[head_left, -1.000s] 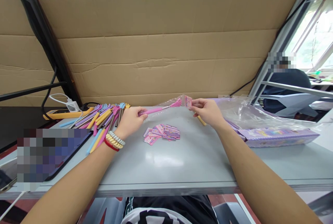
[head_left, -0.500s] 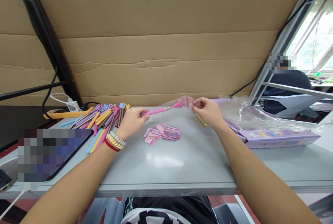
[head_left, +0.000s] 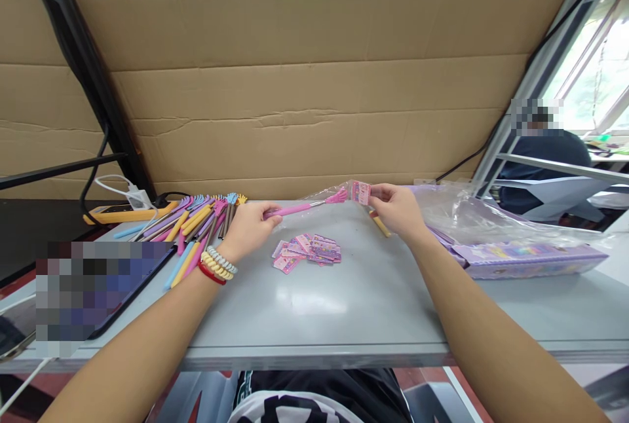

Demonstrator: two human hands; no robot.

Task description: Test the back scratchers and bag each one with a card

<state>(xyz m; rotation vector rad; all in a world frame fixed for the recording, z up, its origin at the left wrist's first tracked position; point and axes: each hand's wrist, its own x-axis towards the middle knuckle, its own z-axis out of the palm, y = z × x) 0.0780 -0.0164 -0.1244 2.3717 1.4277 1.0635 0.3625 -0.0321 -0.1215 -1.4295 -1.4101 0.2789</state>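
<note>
A pink back scratcher (head_left: 304, 206) with a metal shaft and claw-shaped head lies across the space between my hands, with clear plastic film around it. My left hand (head_left: 254, 225) is closed on its handle end. My right hand (head_left: 394, 205) pinches the edge of a small pink printed card (head_left: 361, 192) at the bag's right end, just beyond the claw. Whether the card is inside the film, I cannot tell. Below, a loose pile of similar pink cards (head_left: 309, 249) rests on the grey table (head_left: 314, 312). A yellow handle (head_left: 380, 224) lies partly under my right hand.
Several coloured back scratchers (head_left: 196, 223) are heaped at left, beside a tablet-like device (head_left: 132, 292) and a white plug (head_left: 138, 198). At right, clear plastic bags (head_left: 472, 213) cover a purple box (head_left: 531, 261). Cardboard (head_left: 314, 89) stands behind. A person (head_left: 545, 158) sits beyond the frame.
My right hand has shifted slightly right, and more of the pink card shows beside its fingers. My left hand keeps its hold on the back scratcher.
</note>
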